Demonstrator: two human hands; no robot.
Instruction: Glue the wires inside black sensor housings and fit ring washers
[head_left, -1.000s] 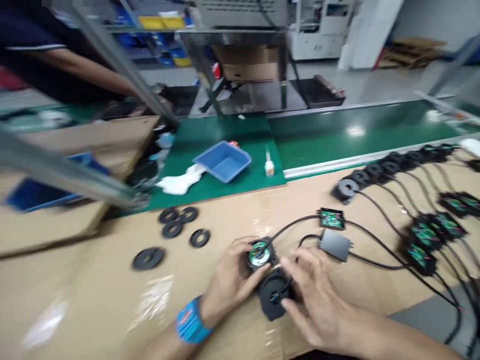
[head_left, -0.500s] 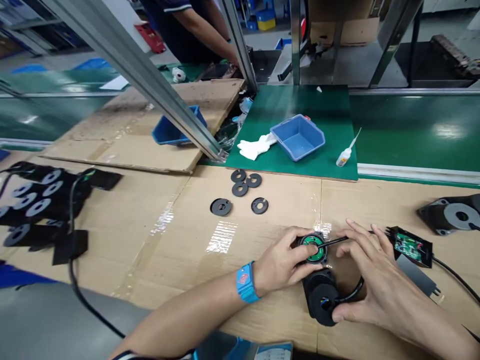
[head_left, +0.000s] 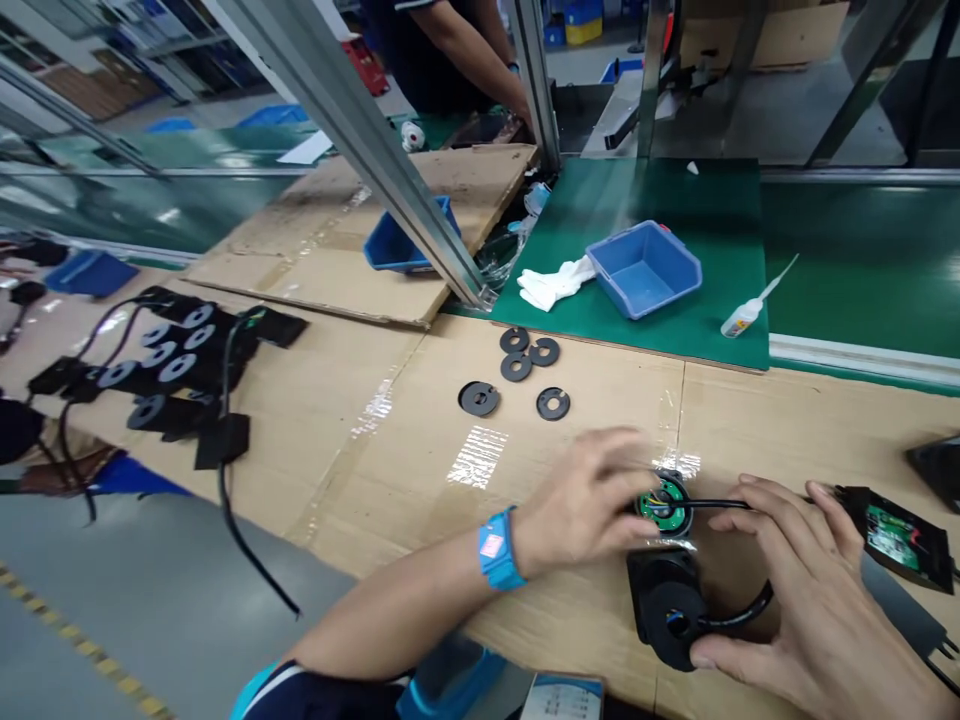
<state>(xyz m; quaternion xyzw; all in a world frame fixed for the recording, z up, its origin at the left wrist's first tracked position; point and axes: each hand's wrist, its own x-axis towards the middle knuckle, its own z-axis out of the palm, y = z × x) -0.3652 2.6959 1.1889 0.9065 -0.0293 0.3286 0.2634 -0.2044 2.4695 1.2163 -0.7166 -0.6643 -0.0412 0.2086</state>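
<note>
My left hand: my left hand [head_left: 581, 500], blue wristband at the wrist, curls loosely over the small round green circuit board in its black ring housing [head_left: 664, 503], fingertips pinching its near rim
My right hand: my right hand [head_left: 814, 600] lies half open, thumb pressed to the black moulded plastic housing with a round bore [head_left: 670, 612], fingers spread above the thin black cable [head_left: 731, 505]; it clamps nothing fully
Where the piece lies: board and housing sit touching on the taped brown cardboard worktop [head_left: 390, 440], just in front of me, right of centre
Handling, as I judge it: the board looks light, stiff and fragile at its solder joints; best held by the ring's edge, never by the wires
Housing: matt, hard plastic, likely heavier and easy to grip by its flat sides
Cable: supple, rubbery, it loops from the board toward the black rectangular box with a green board inside [head_left: 904, 535]; a tug could strain the joints
Loose parts: five flat black washer-like discs [head_left: 517, 370] lie well apart from my hands, thin and probably slippery to pick up
Beyond: a blue plastic bin [head_left: 645, 268], white cloth gloves [head_left: 555, 283] and a small glue bottle [head_left: 746, 312] rest on the green mat [head_left: 675, 200]
Left side: a cluster of finished black units with cables [head_left: 169, 365]
Background: another person's arm [head_left: 472, 50] works behind the metal frame
</note>
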